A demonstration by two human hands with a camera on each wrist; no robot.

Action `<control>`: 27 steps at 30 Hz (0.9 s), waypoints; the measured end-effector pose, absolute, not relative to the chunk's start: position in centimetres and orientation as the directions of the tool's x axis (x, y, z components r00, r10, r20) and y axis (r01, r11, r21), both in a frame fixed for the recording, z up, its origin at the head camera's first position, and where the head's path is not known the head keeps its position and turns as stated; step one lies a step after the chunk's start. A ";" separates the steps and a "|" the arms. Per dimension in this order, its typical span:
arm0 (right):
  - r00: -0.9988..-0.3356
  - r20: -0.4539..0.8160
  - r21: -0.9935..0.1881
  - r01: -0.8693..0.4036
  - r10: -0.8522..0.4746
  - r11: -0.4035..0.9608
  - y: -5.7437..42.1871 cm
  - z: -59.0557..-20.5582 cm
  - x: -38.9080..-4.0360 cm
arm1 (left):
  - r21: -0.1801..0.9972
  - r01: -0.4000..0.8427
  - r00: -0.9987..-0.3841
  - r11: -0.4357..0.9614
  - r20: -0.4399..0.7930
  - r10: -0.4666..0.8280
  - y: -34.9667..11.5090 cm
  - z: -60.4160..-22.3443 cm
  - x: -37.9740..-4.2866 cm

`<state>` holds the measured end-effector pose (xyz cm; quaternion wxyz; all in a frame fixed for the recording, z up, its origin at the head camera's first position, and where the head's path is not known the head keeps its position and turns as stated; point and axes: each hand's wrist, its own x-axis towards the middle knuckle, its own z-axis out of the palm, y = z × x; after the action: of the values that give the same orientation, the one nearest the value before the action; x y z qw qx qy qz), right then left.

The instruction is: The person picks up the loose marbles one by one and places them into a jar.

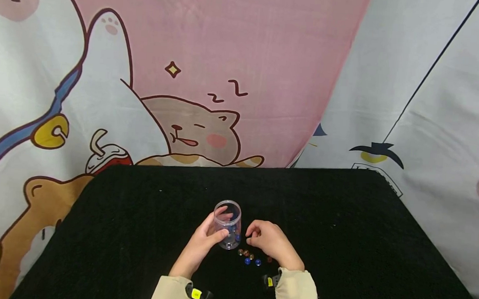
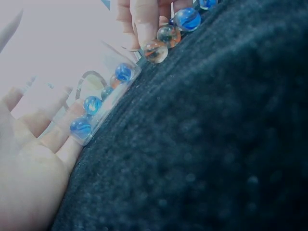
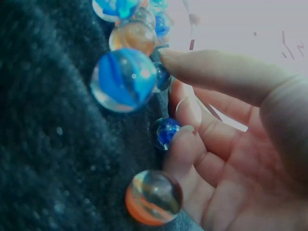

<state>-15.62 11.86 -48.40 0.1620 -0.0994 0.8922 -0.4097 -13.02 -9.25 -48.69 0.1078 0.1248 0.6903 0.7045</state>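
Observation:
A clear plastic jar (image 1: 227, 229) stands on the dark cloth, its open top tilted slightly. My left hand (image 1: 204, 239) grips its side, thumb in front and fingers round behind. Blue and orange marbles (image 2: 92, 104) lie in the bottom of the jar. My right hand (image 1: 272, 243) is just right of the jar, fingers bent loosely, with a gap between thumb and forefinger. Close under it on the cloth lie several loose marbles, among them a blue swirled one (image 3: 124, 79) and an orange one (image 3: 154, 197). A dark blue marble (image 3: 167, 134) shows beside its bent fingertips.
A black cloth (image 1: 365, 239) covers the table. Behind it hangs a cartoon-printed curtain (image 1: 276, 78). Each wrist wears a dark band with a yellow tag, below a pale sleeve (image 1: 298, 292).

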 end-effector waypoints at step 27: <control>-0.938 -0.221 -0.635 -0.069 -0.267 0.770 11.4 -47.7 -15.0 | 0.999 0.029 -0.945 -0.045 0.042 0.323 -9.4 -49.5 -13.3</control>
<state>-15.03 11.40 -47.72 0.1511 -0.0906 0.9285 -0.3270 -13.34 -9.36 -49.50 0.1035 0.1287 0.6833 0.7113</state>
